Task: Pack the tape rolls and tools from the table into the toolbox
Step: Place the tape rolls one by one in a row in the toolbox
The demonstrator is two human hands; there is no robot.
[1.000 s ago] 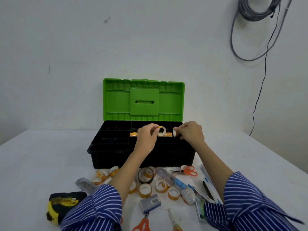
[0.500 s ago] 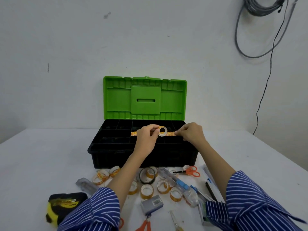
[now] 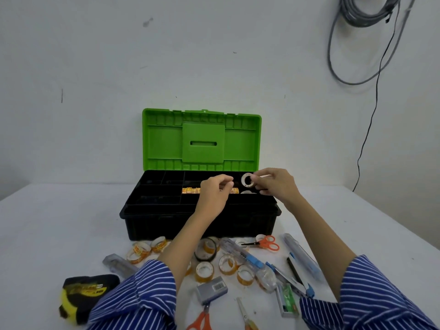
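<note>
The black toolbox [image 3: 166,225] stands open on the white table, its green lid [image 3: 164,139] upright. A row of orange tape rolls [image 3: 190,190] lies in its top tray, with a white roll [image 3: 246,192] to their right. My right hand [image 3: 276,186] pinches a small white tape roll [image 3: 247,181] above the tray's right end. My left hand [image 3: 214,195] hovers over the tray's middle with fingers curled together and nothing visible in them. Several loose tape rolls [image 3: 204,270] and a black tape ring [image 3: 205,253] lie in front of the box.
In front of the toolbox lie orange scissors [image 3: 267,242], a blue-tipped cutter [image 3: 302,256], a grey box [image 3: 212,290], a green packet [image 3: 288,300], a grey knife [image 3: 116,263] and a black-yellow tape measure [image 3: 83,292]. More scissors [image 3: 202,320] sit at the near edge. Cables [image 3: 366,55] hang on the wall.
The white roll went from my left hand's fingers to my right hand, which carried it right over the tray's end. My left hand stayed over the tray with fingers curled.
</note>
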